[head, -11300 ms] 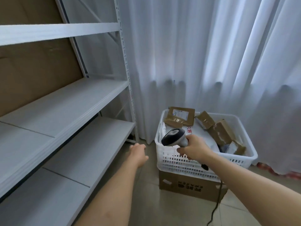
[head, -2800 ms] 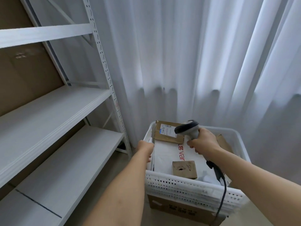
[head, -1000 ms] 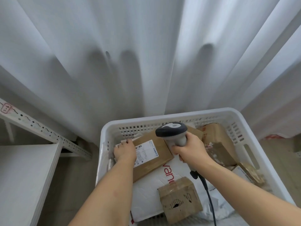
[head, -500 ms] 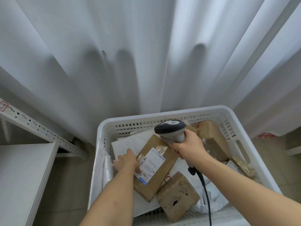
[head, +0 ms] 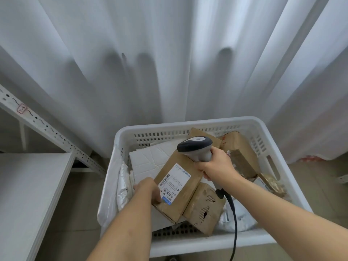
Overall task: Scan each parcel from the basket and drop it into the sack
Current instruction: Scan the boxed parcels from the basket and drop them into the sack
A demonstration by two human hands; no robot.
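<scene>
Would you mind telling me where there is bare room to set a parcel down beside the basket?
The white shelf left of the basket is bare along its visible top. Inside the basket it is crowded: the labelled box gripped by the left hand, the scanner in the right hand, the torn box and white mailers fill it.

Both arms fwd, fingers (head: 156,194) curled

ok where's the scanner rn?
Head view, centre-right: the scanner is in the right hand, over the basket, above the labelled box.
</scene>
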